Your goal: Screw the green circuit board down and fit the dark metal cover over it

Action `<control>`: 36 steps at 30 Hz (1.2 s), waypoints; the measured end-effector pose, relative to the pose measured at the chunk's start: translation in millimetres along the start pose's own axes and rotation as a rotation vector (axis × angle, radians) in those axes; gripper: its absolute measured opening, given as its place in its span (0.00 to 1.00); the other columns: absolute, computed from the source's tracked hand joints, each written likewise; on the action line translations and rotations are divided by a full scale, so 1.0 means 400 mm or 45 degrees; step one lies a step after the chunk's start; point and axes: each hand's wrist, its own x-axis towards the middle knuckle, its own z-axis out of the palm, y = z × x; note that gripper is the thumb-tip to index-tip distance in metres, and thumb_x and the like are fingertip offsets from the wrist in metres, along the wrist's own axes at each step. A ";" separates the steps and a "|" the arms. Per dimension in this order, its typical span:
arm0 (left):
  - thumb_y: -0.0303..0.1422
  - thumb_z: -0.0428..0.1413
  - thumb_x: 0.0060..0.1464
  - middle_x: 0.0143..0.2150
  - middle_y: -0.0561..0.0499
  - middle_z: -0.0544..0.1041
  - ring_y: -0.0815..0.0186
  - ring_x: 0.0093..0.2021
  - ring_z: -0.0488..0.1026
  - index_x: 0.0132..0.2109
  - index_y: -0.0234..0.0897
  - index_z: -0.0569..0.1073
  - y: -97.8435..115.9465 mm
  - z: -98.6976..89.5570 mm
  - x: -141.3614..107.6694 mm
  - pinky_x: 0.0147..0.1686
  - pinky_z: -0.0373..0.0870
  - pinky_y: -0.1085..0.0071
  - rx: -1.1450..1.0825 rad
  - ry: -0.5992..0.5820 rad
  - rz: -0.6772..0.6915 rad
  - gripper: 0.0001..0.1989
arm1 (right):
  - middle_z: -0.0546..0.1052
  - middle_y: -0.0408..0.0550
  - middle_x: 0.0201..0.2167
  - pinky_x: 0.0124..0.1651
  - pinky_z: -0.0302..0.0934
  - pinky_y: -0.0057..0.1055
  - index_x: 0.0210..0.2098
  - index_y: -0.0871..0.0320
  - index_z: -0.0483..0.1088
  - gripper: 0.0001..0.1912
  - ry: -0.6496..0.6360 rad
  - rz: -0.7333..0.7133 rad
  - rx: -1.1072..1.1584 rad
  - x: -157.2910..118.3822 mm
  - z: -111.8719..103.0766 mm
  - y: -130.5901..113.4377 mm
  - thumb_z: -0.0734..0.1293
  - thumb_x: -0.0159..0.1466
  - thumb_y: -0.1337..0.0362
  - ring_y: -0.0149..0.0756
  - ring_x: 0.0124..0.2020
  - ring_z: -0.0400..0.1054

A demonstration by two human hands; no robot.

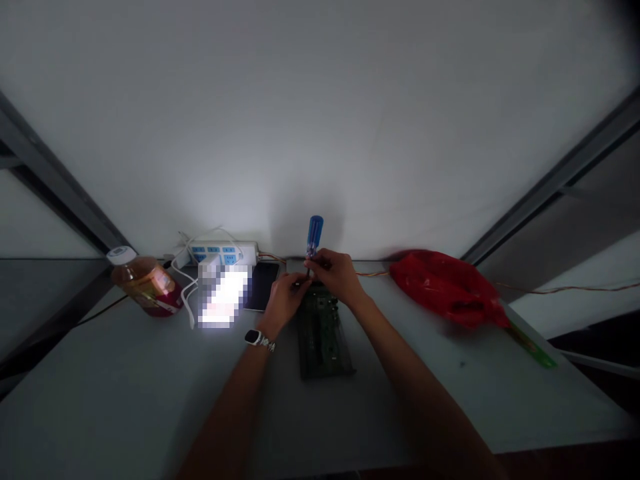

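Your right hand [336, 272] is wrapped around the lower part of the blue translucent-handled screwdriver [314, 239], fingers clamped on it just under the handle. The handle stands upright, clear above your knuckles; the tip is hidden behind your fingers.

Your left hand [286, 298] sits just beside it, fingertips pinched together right at the screwdriver shaft near the far end of the dark green circuit board [322, 333]. Too dark to tell whether they grip the shaft or something small there. There's a watch with a metal band [259, 339] on that wrist.

The board lies flat on the grey table [125, 393], long side running away from you, both hands over its far edge.

Around it:
- dark tablet [262, 285], just left of the hands
- white power strip with blue sockets [224, 253], behind it
- plastic bottle of amber drink [144, 281], far left
- crumpled red plastic bag [447, 287], right
- green ruler [533, 343], near the right edge
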 end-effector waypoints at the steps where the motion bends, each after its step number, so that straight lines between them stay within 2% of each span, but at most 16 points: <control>1: 0.35 0.61 0.57 0.38 0.50 0.81 0.64 0.37 0.77 0.43 0.39 0.79 0.003 0.002 0.001 0.40 0.73 0.69 -0.027 0.026 -0.032 0.09 | 0.78 0.42 0.25 0.30 0.64 0.27 0.29 0.56 0.71 0.09 0.046 0.004 -0.014 -0.002 0.005 0.000 0.68 0.61 0.58 0.33 0.25 0.72; 5: 0.38 0.62 0.55 0.35 0.51 0.81 0.64 0.36 0.78 0.39 0.38 0.79 0.010 0.010 0.002 0.39 0.72 0.69 -0.080 0.072 -0.128 0.09 | 0.71 0.38 0.18 0.26 0.58 0.25 0.25 0.56 0.65 0.13 0.202 0.011 -0.080 -0.010 0.027 -0.001 0.69 0.59 0.57 0.30 0.21 0.65; 9: 0.37 0.60 0.57 0.34 0.51 0.81 0.64 0.35 0.77 0.37 0.38 0.80 0.004 0.015 0.001 0.39 0.72 0.68 0.028 0.067 -0.082 0.08 | 0.68 0.37 0.17 0.25 0.56 0.25 0.23 0.55 0.63 0.15 0.304 0.016 -0.115 -0.013 0.032 -0.003 0.70 0.58 0.55 0.28 0.20 0.61; 12: 0.35 0.59 0.59 0.35 0.50 0.81 0.64 0.35 0.77 0.40 0.39 0.81 -0.001 0.013 -0.001 0.40 0.72 0.69 0.052 0.039 -0.027 0.08 | 0.73 0.40 0.21 0.26 0.60 0.24 0.27 0.55 0.67 0.12 0.224 0.009 -0.102 -0.010 0.020 -0.003 0.70 0.59 0.55 0.31 0.23 0.67; 15: 0.34 0.58 0.60 0.37 0.50 0.82 0.64 0.36 0.77 0.42 0.40 0.81 -0.002 0.007 -0.002 0.41 0.72 0.68 0.050 -0.004 0.005 0.08 | 0.79 0.45 0.31 0.30 0.65 0.26 0.36 0.56 0.73 0.09 -0.027 -0.003 0.017 -0.003 -0.003 -0.004 0.67 0.62 0.57 0.34 0.30 0.73; 18: 0.32 0.56 0.61 0.37 0.49 0.81 0.63 0.37 0.77 0.43 0.40 0.81 -0.001 0.000 -0.002 0.42 0.73 0.67 0.051 -0.061 0.027 0.08 | 0.80 0.46 0.32 0.33 0.67 0.29 0.37 0.56 0.76 0.09 -0.158 -0.002 0.079 0.003 -0.021 -0.005 0.66 0.63 0.59 0.34 0.30 0.74; 21: 0.31 0.55 0.62 0.39 0.49 0.81 0.63 0.40 0.77 0.43 0.40 0.80 -0.001 -0.002 -0.003 0.45 0.73 0.66 0.042 -0.097 0.037 0.09 | 0.79 0.44 0.27 0.32 0.65 0.28 0.32 0.57 0.75 0.07 -0.073 -0.025 -0.016 0.004 -0.023 -0.007 0.68 0.61 0.60 0.33 0.27 0.72; 24: 0.34 0.61 0.57 0.41 0.49 0.81 0.61 0.42 0.77 0.46 0.39 0.78 -0.001 0.005 -0.004 0.46 0.72 0.66 0.028 -0.040 0.025 0.10 | 0.75 0.41 0.22 0.28 0.60 0.26 0.27 0.57 0.70 0.09 0.058 -0.028 -0.079 0.000 -0.010 -0.007 0.69 0.59 0.60 0.31 0.23 0.68; 26: 0.37 0.63 0.54 0.39 0.50 0.81 0.61 0.41 0.77 0.44 0.39 0.78 0.000 0.011 -0.004 0.45 0.72 0.66 0.033 0.024 -0.004 0.11 | 0.73 0.40 0.20 0.27 0.58 0.25 0.25 0.57 0.68 0.10 0.123 -0.025 -0.089 -0.003 0.003 -0.007 0.70 0.59 0.60 0.30 0.22 0.66; 30: 0.37 0.59 0.58 0.35 0.50 0.81 0.63 0.36 0.76 0.38 0.38 0.80 0.001 0.019 -0.002 0.40 0.71 0.68 0.061 0.070 -0.016 0.08 | 0.72 0.39 0.20 0.27 0.58 0.25 0.26 0.56 0.66 0.11 0.203 -0.033 -0.107 -0.008 0.018 -0.006 0.70 0.58 0.59 0.29 0.22 0.65; 32: 0.36 0.59 0.59 0.34 0.50 0.81 0.64 0.35 0.76 0.38 0.37 0.80 -0.003 0.021 -0.003 0.39 0.71 0.69 0.046 0.066 -0.005 0.08 | 0.74 0.40 0.23 0.28 0.60 0.25 0.29 0.56 0.68 0.09 0.151 -0.034 -0.094 -0.007 0.015 -0.006 0.70 0.59 0.58 0.30 0.24 0.67; 36: 0.37 0.58 0.59 0.34 0.50 0.81 0.66 0.32 0.75 0.39 0.37 0.81 -0.011 0.018 -0.005 0.37 0.71 0.70 0.026 0.053 0.036 0.09 | 0.78 0.42 0.28 0.29 0.62 0.26 0.33 0.56 0.72 0.09 -0.079 -0.023 -0.002 -0.002 -0.004 -0.008 0.67 0.62 0.57 0.32 0.26 0.70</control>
